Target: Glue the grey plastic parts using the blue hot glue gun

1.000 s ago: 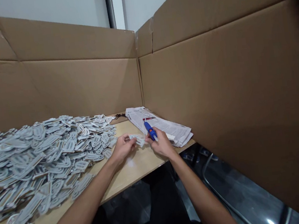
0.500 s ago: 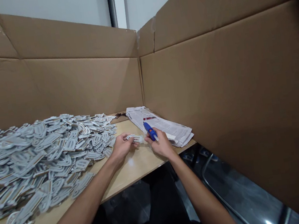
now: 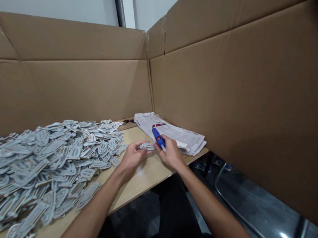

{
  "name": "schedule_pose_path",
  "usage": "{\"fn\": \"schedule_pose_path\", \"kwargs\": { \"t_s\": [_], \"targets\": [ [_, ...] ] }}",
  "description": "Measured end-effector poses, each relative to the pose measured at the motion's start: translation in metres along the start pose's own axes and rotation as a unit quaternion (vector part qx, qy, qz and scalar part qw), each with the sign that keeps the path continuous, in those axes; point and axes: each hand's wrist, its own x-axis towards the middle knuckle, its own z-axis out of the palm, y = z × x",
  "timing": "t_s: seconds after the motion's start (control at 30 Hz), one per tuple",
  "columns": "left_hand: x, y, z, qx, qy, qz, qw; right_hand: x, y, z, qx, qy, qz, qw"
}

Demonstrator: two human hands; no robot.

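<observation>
My left hand (image 3: 136, 155) is closed on a small white slotted piece (image 3: 147, 147), pinched at its left end just above the table. My right hand (image 3: 169, 152) is wrapped round a blue glue gun (image 3: 158, 137) with an orange-red part on its side. A pale translucent stick pokes out of the gun's near end, and its front points away from me. The white piece's right end lies close to my right fingers; whether they touch it I cannot tell. A large heap of similar grey-white pieces (image 3: 50, 160) covers the table to the left.
Newspaper sheets (image 3: 179, 137) lie at the table's right edge, with a small red object (image 3: 159, 124) on them. Dark cord (image 3: 128, 121) lies at the back. Tall cardboard walls (image 3: 90, 89) enclose the back and right. The wooden table's (image 3: 146, 179) front edge runs below my hands.
My left hand and the white piece have moved slightly right. The piece now appears turned, its rounded outline showing. The glue gun is a little more upright in my right hand.
</observation>
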Motion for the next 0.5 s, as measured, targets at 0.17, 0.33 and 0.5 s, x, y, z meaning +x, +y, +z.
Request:
{"fn": "schedule_pose_path", "kwargs": {
  "t_s": [0.17, 0.33, 0.5],
  "targets": [
    [0.0009, -0.0028, 0.0009, -0.007, -0.014, 0.011, 1.0, -0.0003, -0.0025, 0.0013, -0.009, -0.003, 0.008, 1.0],
    [0.0035, -0.0064, 0.0004, 0.011, 0.008, 0.016, 1.0, 0.0006, -0.0003, 0.0008, 0.004, 0.001, 0.016, 1.0],
    [0.0077, -0.0095, -0.0043, 0.027, 0.066, 0.027, 0.997, 0.0027, 0.0049, -0.0024, 0.036, -0.01, 0.01, 0.999]
  ]
}}
